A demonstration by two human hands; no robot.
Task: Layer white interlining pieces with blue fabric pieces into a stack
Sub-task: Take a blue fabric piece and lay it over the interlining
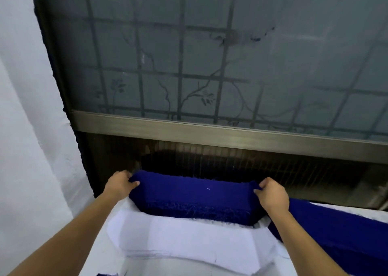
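Holding blue fabric piece (193, 193) taut | both hands (118, 184) (271, 193) | white interlining (189, 240) partly covered

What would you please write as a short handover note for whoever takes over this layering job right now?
Left hand: pinching the left end of the blue fabric piece.
Right hand: pinching its right end; the piece is stretched between both hands, raised over the far edge of the stack.
White interlining stack: lies below the hands, white piece on top, thin blue edges showing between the layers.
More blue fabric: lies to the right.
Done: several layers stacked.
Left: probably lay this blue piece squarely on the white top piece, then continue alternating.
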